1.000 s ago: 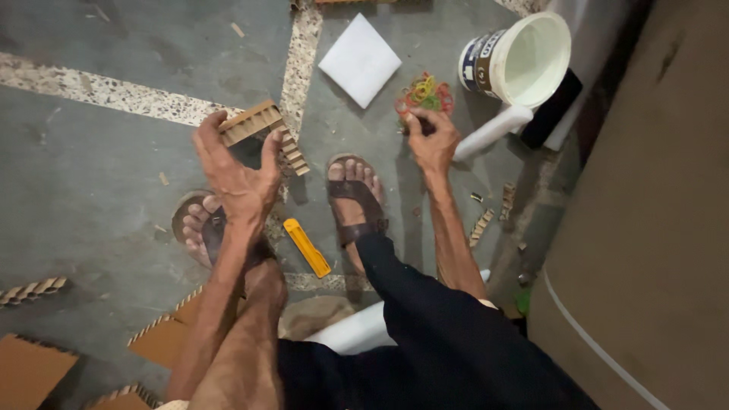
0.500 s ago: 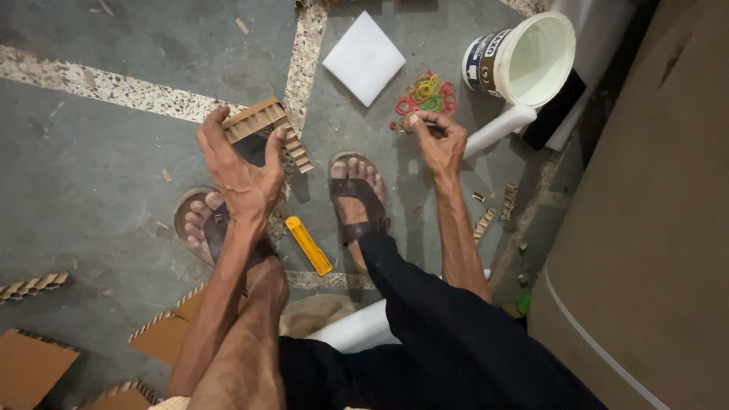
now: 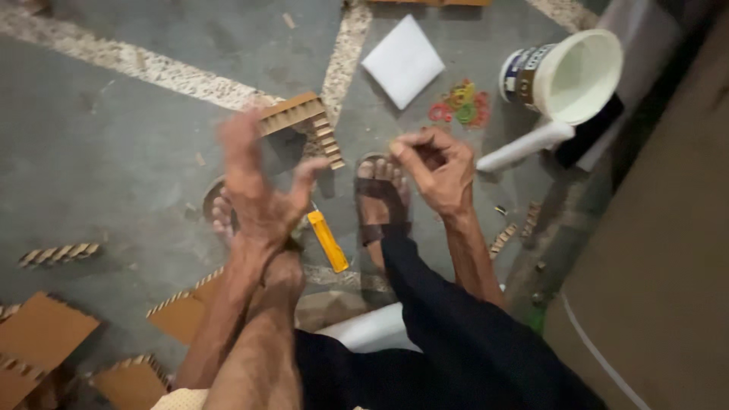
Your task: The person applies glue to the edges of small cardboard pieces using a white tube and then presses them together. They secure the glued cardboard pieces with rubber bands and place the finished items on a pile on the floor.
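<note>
A seated person's left hand (image 3: 258, 190), blurred, holds up a folded corrugated cardboard piece (image 3: 300, 121), fingers spread, grip closed on its lower edge w/ thumb alongside. Right hand (image 3: 437, 171) sits just right of it, fingers curled shut; what's pinched, if anything, can't be told. Beyond the right grip: coloured rubber bands (image 3: 459, 105) on the floor (image 3: 114, 152), white bucket (image 3: 566, 76) further right. Below the left grip, yellow utility knife (image 3: 328, 241) between sandalled feet.

This is looking like an informal floor workshop for cardboard craft: corrugated cardboard offcuts (image 3: 45, 334) are lying across the grey stone floor (image 3: 114, 152), with a yellow utility knife (image 3: 328, 241), rubber bands (image 3: 459, 103) and a white bucket (image 3: 573, 74).
</note>
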